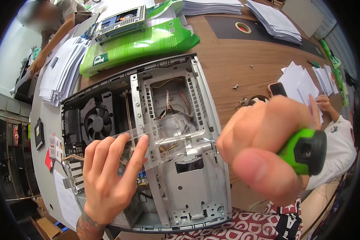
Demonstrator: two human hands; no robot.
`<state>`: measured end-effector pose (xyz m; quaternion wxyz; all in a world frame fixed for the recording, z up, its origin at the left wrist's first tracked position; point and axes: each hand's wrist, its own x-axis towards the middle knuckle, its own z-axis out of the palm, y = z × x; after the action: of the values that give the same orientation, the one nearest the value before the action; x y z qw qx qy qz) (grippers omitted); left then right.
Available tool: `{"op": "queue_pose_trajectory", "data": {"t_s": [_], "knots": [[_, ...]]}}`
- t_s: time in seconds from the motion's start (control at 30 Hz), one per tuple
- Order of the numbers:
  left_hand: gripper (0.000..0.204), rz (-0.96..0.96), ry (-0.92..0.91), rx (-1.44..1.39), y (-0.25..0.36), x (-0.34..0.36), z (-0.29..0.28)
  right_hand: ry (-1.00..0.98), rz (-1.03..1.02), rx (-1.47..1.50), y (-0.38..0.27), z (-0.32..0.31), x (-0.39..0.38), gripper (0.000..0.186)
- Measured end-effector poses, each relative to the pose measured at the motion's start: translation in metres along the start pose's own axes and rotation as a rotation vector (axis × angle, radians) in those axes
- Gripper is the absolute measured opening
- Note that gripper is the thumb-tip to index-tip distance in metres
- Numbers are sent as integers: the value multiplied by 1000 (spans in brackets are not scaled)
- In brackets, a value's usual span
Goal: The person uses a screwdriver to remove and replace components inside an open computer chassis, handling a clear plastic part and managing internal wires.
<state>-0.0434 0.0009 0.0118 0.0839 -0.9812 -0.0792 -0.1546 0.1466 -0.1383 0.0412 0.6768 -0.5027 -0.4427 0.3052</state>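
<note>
Head view: opened computer case [188,184] lies flat on worktop [224,56]. Left hand [110,176] unclenched, fingers spread over case. Right hand [264,134] grasping green-black screwdriver [306,152], partly blocking phone [277,89]. Green pack [140,46] beyond case, metal-framed unit [121,25] atop; loose screws [235,87] to right.

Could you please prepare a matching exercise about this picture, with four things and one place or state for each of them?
Things:
1. Left hand
2. Right hand
3. Fan
4. Tape roll

Places or states:
A. on the dark mat
B. closed around a green and black handle
C. set inside the open computer case
D. fingers extended at a clear plastic piece

Right pairs: 1-D, 2-B, 3-C, 4-A.
</note>
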Motion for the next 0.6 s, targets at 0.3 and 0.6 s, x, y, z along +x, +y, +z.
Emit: {"op": "queue_pose_trajectory", "data": {"t_s": [0.3, 0.6], "knots": [[44, -8, 28, -12, 0, -1, 0, -41, -43, 73, 0, 4, -3, 21], [42, -3, 75, -18, -5, -7, 7, -129, -22, 11, -1, -4, -5, 20]]}}
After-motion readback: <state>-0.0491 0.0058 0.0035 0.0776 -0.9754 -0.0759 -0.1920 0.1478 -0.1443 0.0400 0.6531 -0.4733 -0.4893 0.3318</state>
